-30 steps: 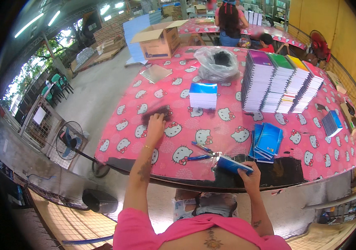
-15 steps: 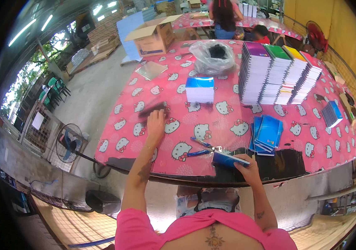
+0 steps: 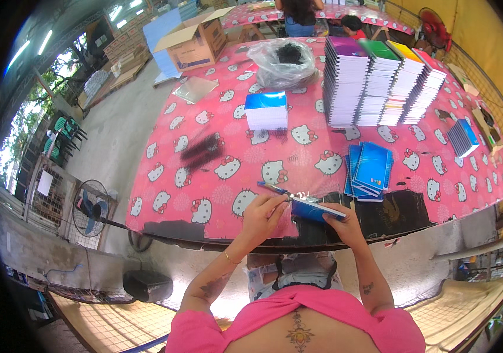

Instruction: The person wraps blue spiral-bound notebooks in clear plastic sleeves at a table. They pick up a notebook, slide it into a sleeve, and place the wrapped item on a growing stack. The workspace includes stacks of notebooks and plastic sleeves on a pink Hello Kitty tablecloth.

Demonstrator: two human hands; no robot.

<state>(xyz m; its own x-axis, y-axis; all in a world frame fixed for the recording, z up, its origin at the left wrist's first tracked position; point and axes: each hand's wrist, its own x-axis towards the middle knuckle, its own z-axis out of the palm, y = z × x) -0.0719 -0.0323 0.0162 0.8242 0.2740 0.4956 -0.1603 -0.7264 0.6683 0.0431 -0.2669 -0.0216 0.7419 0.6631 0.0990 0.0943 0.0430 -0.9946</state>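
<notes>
My right hand point(image 3: 345, 223) grips a thin blue-covered notebook point(image 3: 312, 212) by its right end, tilted on edge near the front of the table. At the notebook's left end, my left hand point(image 3: 264, 215) has its fingers pinched together; whatever is between them is too small to make out. Just beyond that hand lie blue-handled pliers point(image 3: 271, 188), partly hidden by the fingers and the notebook. A pile of black binding coils point(image 3: 202, 150) rests farther left. Several blue notebooks point(image 3: 372, 169) lie in a loose, overlapping pile to the right of my right hand.
A block of blue-covered paper point(image 3: 266, 113) stands mid-table. Behind it sit a clear plastic bag point(image 3: 281, 66) with black contents and tall stacks of spiral notebooks point(image 3: 345, 82). A cardboard box point(image 3: 192, 44) is at the far left, a floor fan point(image 3: 91, 207) beside the table.
My left hand has come back from the black coils to the notebook's left end, its fingers now pinched there. My right hand still holds the notebook. The whole view has shifted slightly.
</notes>
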